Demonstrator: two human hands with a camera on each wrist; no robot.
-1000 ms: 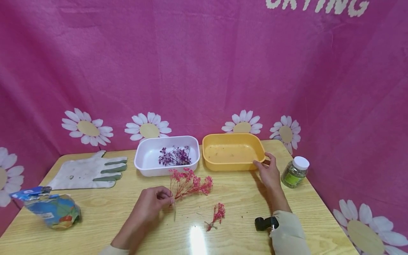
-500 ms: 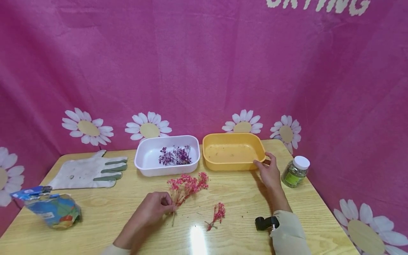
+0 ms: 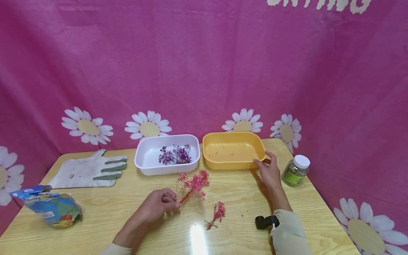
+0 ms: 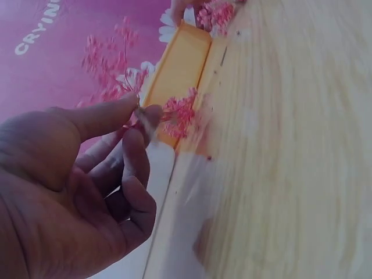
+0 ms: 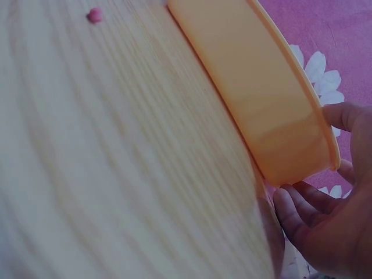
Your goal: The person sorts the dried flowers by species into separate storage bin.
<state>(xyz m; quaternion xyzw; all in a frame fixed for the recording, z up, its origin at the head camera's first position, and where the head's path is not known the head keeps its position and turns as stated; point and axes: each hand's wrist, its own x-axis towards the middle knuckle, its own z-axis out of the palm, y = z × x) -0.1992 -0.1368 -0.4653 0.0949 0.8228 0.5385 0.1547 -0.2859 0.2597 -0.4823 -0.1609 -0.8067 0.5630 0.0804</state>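
Observation:
My left hand (image 3: 158, 206) pinches the stems of a pink dried-flower sprig (image 3: 196, 184) between thumb and fingertips, above the table in front of the bins. In the left wrist view, the sprig's pink blossoms (image 4: 179, 113) spread beyond the fingertips. My right hand (image 3: 269, 171) holds the near right corner of a yellow plastic bin (image 3: 234, 165). The right wrist view shows one digit at the bin's rim (image 5: 321, 110) and other fingers curled by its lower end. A smaller pink sprig (image 3: 218, 211) lies on the table between my hands.
A white bin (image 3: 165, 170) with purple dried flowers (image 3: 175, 155) stands left of the yellow one. A white-lidded jar (image 3: 294, 171) is at the right edge. A work glove (image 3: 86, 172) and a colourful bag (image 3: 54, 209) lie at left. Pink cloth (image 3: 191, 63) hangs behind.
The pink sprig in my left hand has dropped lower and turned, its blossoms bunching closer together. My left hand has shifted slightly right. The right hand stays at the yellow bin.

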